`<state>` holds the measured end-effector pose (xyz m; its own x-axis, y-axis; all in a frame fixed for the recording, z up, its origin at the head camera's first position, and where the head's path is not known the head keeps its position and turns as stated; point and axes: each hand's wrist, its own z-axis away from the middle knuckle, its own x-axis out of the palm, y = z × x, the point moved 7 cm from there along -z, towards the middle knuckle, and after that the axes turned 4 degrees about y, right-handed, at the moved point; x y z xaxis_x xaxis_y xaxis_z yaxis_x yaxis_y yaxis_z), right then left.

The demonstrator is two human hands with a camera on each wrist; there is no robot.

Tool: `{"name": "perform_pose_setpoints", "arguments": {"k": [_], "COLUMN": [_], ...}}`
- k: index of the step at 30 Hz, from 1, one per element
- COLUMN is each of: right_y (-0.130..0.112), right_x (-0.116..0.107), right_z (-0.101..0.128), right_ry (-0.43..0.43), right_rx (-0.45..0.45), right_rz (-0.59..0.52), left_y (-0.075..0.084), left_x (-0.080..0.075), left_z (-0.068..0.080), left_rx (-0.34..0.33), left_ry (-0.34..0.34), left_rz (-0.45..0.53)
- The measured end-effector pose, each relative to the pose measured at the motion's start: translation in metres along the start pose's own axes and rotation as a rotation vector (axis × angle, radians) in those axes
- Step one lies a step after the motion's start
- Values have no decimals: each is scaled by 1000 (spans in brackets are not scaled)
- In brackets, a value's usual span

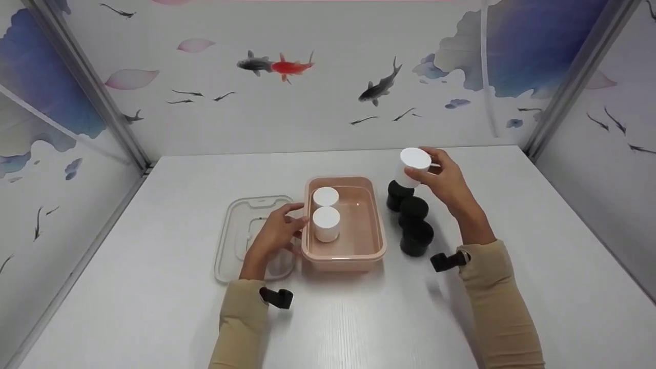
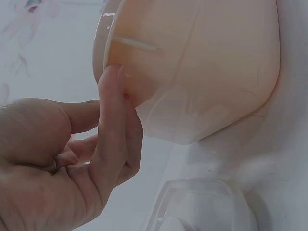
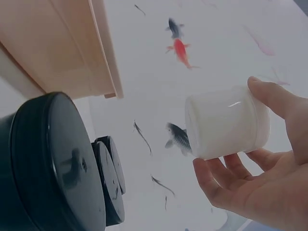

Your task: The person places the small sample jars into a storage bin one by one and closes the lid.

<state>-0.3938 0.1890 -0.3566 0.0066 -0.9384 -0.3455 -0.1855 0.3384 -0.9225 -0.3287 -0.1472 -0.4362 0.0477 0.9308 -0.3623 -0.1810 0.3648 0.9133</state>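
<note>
Resting on the white worktop (image 1: pixel 154 287), the left hand (image 1: pixel 274 233) lay at 9 o'clock of the pink container (image 1: pixel 359 253), its fingers (image 2: pixel 111 115) loosely extended and touching the container's left wall without gripping it. Beneath that hand lay a clear lid (image 1: pixel 230 241), flat on the worktop just beside the container. Two white jars (image 1: pixel 326 215) stood upright inside the container, against its left wall, one behind the other. At 3 o'clock of the container, three black jars (image 1: pixel 412 223) stood in a close row running from near to far. Beyond them, the right hand (image 1: pixel 446 179) held a white jar (image 1: pixel 412 166) raised above the farthest black jar, thumb and fingers curled round its side.
</note>
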Motion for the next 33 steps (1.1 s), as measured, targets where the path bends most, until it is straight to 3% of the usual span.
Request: {"name": "perform_pose_setpoints", "arguments": {"k": [7,18,26,33], "right_y": [-17,-24,-27,-24], "right_x": [17,40,73,87], "right_z": [6,16,33,45], "right_ry": [-60,-46,-157,-216], "right_rx": [-15,-23,-100,-124], "right_rz": [53,157,224,283], "left_y": [5,5,3,0], "left_x": [1,3,0,1], "left_z": [0,0,1,0], "left_rx": [22,18,27,16], "left_ry": [-18,-24,-19,-26], "left_rz": [17,25,2,20]}}
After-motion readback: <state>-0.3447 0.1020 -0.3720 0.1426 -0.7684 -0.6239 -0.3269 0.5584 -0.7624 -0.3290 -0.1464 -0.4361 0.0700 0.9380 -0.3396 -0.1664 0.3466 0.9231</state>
